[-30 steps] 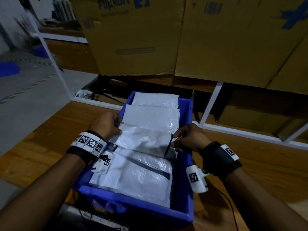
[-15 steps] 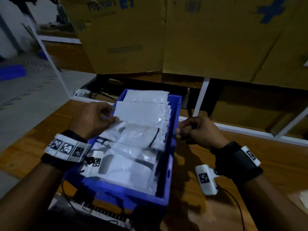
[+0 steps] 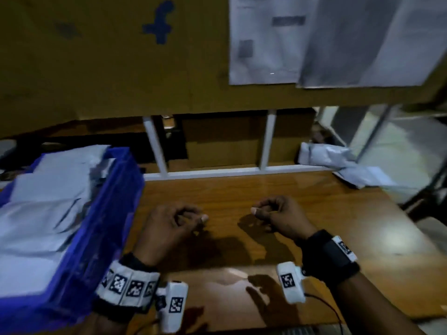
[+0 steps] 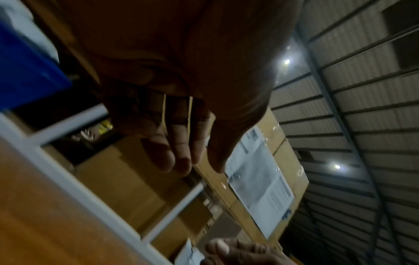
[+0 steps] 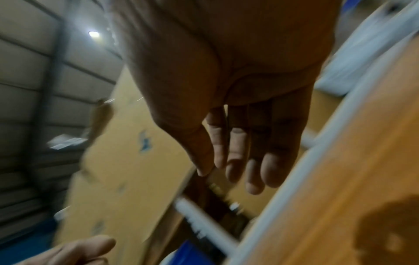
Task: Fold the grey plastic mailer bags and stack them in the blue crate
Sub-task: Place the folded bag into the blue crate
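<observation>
Now both hands hover over the wooden table (image 3: 314,213) at centre frame, apart from each other. Left hand (image 3: 169,226) and right hand (image 3: 280,213) each have loosely curled fingers and hold nothing. At the left edge, the blue crate (image 3: 106,213) holds folded grey mailer bags (image 3: 41,209). More crumpled mailer bags (image 3: 338,163) lie at the table's upper right, below cardboard boxes (image 3: 108,64).
</observation>
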A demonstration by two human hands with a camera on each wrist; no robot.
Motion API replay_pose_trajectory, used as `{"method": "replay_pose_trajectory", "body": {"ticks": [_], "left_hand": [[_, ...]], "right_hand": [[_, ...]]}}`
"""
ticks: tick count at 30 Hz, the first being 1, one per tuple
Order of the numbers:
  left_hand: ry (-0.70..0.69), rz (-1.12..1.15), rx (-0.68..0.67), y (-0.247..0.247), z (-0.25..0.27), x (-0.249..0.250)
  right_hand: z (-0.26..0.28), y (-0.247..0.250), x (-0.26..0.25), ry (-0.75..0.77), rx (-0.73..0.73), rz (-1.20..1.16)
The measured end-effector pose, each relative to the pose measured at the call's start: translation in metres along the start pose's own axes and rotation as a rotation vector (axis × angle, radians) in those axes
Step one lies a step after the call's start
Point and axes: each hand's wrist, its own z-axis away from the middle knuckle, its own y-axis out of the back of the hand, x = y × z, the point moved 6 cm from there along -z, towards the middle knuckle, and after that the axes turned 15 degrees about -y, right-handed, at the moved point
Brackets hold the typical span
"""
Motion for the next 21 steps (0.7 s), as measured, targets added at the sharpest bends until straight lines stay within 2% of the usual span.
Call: {"method": "replay_pose_trajectory", "body": {"ticks": [3,8,12,15,18,21], "left_hand": [[0.009,0.129,-0.115,-0.08,-0.023,0.001],[0.061,0.224,-0.248,-0.184,-0.086,-0.004],[0.199,0.363,-0.193,-0.255,-0.166,-0.019],[0.233,0.431,-0.131,-0.301,-0.234,-0.029],[0.251,0.444,-0.15,-0.345,-0.295,-0.03],[0.345,0.479,-0.176,-0.386,-0.34,-0.046]], "right_hand": [[-0.013,0.062,0.034,-0.041,0.065,-0.058],[-0.041,0.159,0.078,-0.139,0.274,-0.133],[-0.083,0.222,0.088,-0.174,0.366,-0.175],[-0.127,0.267,0.083,-0.183,0.449,-0.253],[-0.177,0.297,0.072,-0.178,0.471,-0.328],[-0.222,0.315,0.068,-0.177,0.498,-0.392]]}}
